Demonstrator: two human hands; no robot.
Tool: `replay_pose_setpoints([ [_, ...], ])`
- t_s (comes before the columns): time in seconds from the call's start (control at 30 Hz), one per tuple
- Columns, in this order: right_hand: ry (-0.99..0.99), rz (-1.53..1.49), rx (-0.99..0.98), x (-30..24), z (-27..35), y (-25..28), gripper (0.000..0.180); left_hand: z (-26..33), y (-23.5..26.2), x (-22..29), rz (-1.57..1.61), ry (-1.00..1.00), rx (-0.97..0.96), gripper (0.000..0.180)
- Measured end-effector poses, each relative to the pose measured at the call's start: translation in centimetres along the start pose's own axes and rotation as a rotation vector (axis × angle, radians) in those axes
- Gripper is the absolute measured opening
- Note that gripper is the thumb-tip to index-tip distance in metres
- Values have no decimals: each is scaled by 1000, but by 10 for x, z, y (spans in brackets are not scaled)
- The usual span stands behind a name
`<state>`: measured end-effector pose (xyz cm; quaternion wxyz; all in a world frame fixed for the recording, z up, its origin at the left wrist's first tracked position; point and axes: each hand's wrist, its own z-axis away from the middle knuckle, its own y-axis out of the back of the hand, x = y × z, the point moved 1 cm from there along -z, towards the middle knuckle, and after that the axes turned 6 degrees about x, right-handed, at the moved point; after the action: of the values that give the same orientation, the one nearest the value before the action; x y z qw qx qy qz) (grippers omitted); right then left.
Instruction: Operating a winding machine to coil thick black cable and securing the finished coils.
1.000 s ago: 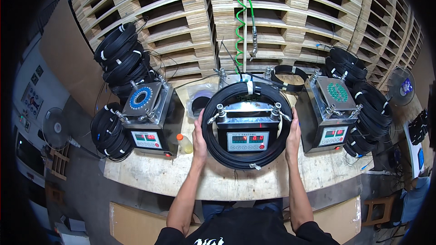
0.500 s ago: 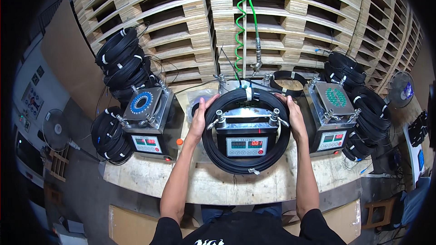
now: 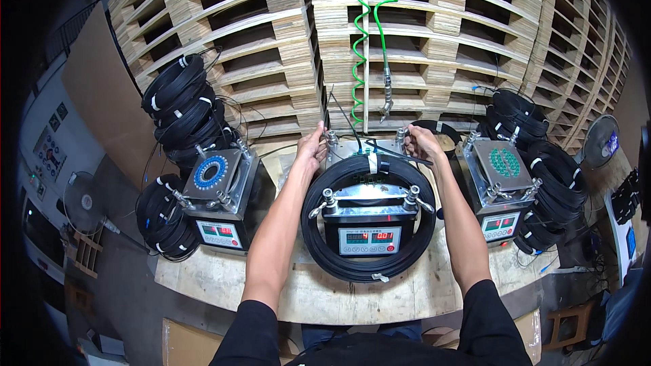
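Observation:
A coil of black cable (image 3: 312,237) with white ties hangs around the front of the middle machine. Through the coil's opening show the machine's metal top plate (image 3: 369,191) and its front panel (image 3: 369,240) with lit digits. Behind the coil, my left hand (image 3: 313,149) has its fingers closed at the back left metal clamp (image 3: 331,137). My right hand (image 3: 424,144) does likewise at the back right clamp (image 3: 401,135). Each clamp's side handle is mostly hidden by my fingers. Two front clamps with looped handles stand inside the coil.
Similar machines stand at left (image 3: 220,193) and right (image 3: 498,179), with blue and green rings of small parts on top. Stacked black cable coils (image 3: 180,105) flank them. A green spiral air hose (image 3: 359,47) hangs before wooden pallets (image 3: 285,47). All machines rest on a wooden table (image 3: 325,298).
Both hands have let go of the coil's sides and reached forward to the back clamps. The coil stays around the machine. The middle display's left digits now show lit red. The view has tilted slightly.

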<state>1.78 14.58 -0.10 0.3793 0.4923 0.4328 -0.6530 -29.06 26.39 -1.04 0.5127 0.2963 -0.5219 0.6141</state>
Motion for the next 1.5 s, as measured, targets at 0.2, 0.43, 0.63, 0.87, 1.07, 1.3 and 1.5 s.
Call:
replay_pose_setpoints([
  [0.2,-4,-7,-79,7,-19,-1,27,-29,11,-17,184,-99,-127,25],
  [0.43,115,26,86,14,-8,22,31,-15,-4,-18,251,-109,-207,27],
  [0.63,265,102,123,13,100,-4,43,45,40,-19,-47,-104,-113,52],
  [0.87,387,103,179,19,190,-23,47,170,46,-16,-122,-474,-142,58],
  [1.07,653,312,385,46,197,-30,47,202,43,-35,-427,-774,-35,54],
  [1.3,716,449,543,44,206,-41,43,217,40,-35,-714,-936,147,49],
  [1.5,743,472,517,43,203,-34,42,213,44,-39,-667,-863,126,52],
])
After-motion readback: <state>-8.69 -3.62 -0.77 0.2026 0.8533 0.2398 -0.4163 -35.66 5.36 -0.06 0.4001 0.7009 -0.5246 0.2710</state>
